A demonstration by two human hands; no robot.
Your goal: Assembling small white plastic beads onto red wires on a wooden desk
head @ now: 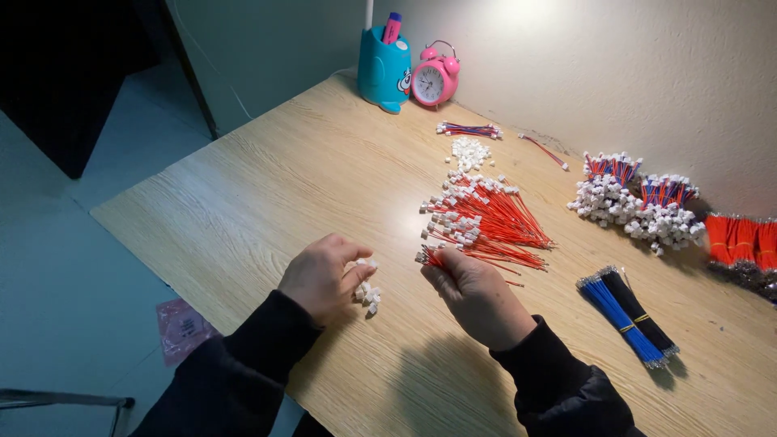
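In the head view, the left hand (320, 277) pinches a small white connector (371, 264) above a little white pile (369, 297) on the wooden table (267, 186). The right hand (477, 295) is closed around red wires (486, 257), beside the big red wire heap (486, 212).

Light woodgrain table (267, 194), red wires (494, 218) with white connectors (368, 295), blue wire bundle (619, 320) beside black wire bundle (643, 311), orange wires (740, 240), pink alarm clock (435, 79), teal pen holder (383, 71), black sleeves (243, 372).
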